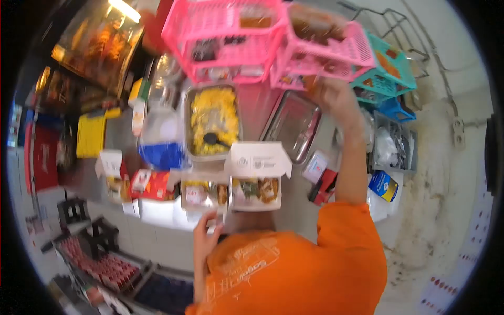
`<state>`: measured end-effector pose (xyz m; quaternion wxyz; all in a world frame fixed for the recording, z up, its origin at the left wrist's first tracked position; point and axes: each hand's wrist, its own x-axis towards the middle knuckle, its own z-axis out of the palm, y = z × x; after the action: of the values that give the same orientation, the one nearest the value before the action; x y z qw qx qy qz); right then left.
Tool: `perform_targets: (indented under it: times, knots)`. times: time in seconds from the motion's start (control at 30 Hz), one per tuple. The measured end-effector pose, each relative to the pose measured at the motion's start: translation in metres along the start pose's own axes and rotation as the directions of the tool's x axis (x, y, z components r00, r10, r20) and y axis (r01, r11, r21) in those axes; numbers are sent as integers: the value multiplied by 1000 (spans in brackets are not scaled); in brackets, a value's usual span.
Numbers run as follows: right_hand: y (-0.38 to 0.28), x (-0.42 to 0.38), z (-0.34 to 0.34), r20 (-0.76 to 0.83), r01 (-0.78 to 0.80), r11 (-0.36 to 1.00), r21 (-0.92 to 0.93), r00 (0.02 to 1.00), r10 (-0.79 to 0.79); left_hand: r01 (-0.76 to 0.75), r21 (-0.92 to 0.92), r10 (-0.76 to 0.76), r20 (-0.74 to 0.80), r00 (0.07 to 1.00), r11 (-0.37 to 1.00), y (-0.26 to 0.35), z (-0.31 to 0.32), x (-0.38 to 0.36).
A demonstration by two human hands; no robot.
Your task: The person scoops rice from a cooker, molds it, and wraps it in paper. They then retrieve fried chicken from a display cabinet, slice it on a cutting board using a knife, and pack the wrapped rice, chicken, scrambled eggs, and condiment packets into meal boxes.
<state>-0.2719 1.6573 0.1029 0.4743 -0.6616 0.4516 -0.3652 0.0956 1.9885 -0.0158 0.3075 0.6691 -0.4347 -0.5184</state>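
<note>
My right hand [333, 97] is stretched forward to the lower front of a pink basket [325, 65]; its fingers are smeared by motion and partly hidden there. Close to my body, my left hand [206, 233] is closed beside the near edge of a food box [205, 195], with something small and whitish at its fingertips that I cannot make out. To the right of that box stands another open food box [256, 193], its white printed lid [258, 159] raised, with browned food and something green inside.
A metal tray of yellow food [214, 113] with a black spoon [214, 139] stands behind the boxes. Right of it lies a steel tray [292, 126]. Stacked pink baskets [226, 39] and a teal basket [388, 65] line the back. Red boxes [153, 184] sit at left.
</note>
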Motion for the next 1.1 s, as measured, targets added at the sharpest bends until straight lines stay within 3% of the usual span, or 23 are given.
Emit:
perform_targets:
  times: [0.07, 0.1, 0.13, 0.17, 0.23, 0.27, 0.3, 0.33, 0.37, 0.4, 0.47, 0.5, 0.6, 0.63, 0.67, 0.77, 0.8, 0.87, 0.9, 1.0, 1.03, 1.07, 1.1]
  knots:
    - [1, -63, 74, 518, 53, 997, -64, 855, -12, -18, -516, 186, 275, 943, 857, 47, 21, 19]
    - [6, -94, 120, 620, 1, 996, -85, 783, 52, 101, -594, 191, 408, 893, 798, 61, 30, 24]
    - [13, -125, 154, 708, -30, 994, -108, 700, 98, 53, -487, 166, 396, 903, 872, 49, 44, 25]
    - [22, -158, 173, 666, -95, 993, -77, 736, 122, 221, -395, 0, 489, 872, 892, 58, 46, 26]
    - [45, -189, 200, 541, -169, 985, -22, 827, 154, 136, -162, -59, 407, 912, 978, 10, 44, 25]
    - [53, -190, 210, 339, -217, 975, -56, 914, 223, 100, -34, -81, 364, 928, 994, 10, 38, 24]
    - [58, -194, 219, 121, -283, 956, -78, 949, 291, 178, 138, -201, 183, 962, 974, 17, 33, 16]
    - [67, -201, 229, -104, -355, 931, -87, 933, 346, -39, 295, 34, 21, 999, 955, 10, 25, 18]
    - [83, -212, 240, -144, -311, 913, -266, 949, 281, -220, 471, 295, -91, 951, 854, -1, 17, 25]
    - [99, -222, 250, -184, -276, 855, -438, 959, 215, -345, 641, 550, -146, 823, 686, -14, 11, 35]
    - [95, -218, 263, 105, 81, 447, -891, 994, 30, -400, 793, 504, 138, 853, 459, -56, -4, 67]
    - [90, -226, 272, 112, 23, 546, -837, 985, 130, -424, 840, 440, 257, 861, 339, -60, -14, 70]
    - [39, -225, 286, 168, 80, 674, -734, 984, 67, -547, 453, 456, 302, 837, 704, -35, -43, 29]
    - [22, -222, 293, 316, -74, 892, -447, 919, 235, -575, 424, 457, 354, 816, 700, -20, -56, 17]
    - [8, -217, 303, 511, -295, 943, -151, 794, 330, -604, 388, 464, 400, 790, 696, -13, -68, 7]
    - [-20, -191, 353, 778, -701, 709, 82, 489, 394, -455, 552, 205, 455, 866, 698, -76, -111, 8]
    - [-22, -178, 374, 778, -728, 681, 75, 470, 417, -404, 610, 98, 471, 877, 681, -86, -136, 11]
    - [-17, -157, 427, 757, -784, 615, 80, 449, 475, -226, 586, 127, 207, 970, 778, -103, -190, 8]
    - [-15, -151, 459, 742, -729, 681, 74, 497, 451, -152, 545, 131, 78, 988, 825, -109, -213, 11]
    - [-40, -104, 574, 632, -222, 969, -108, 737, 239, -22, 157, 68, -293, 954, 987, -134, -278, 56]
    - [-64, -83, 614, 604, -29, 983, -183, 785, 136, -66, 43, 78, -470, 879, 997, -159, -294, 88]
    - [-102, -52, 654, 606, 183, 952, -244, 796, 3, -53, -213, -66, -514, 855, 976, -161, -324, 106]
    - [-112, -41, 692, 583, 247, 943, -222, 809, -75, -49, -331, -144, -535, 832, 942, -165, -353, 125]
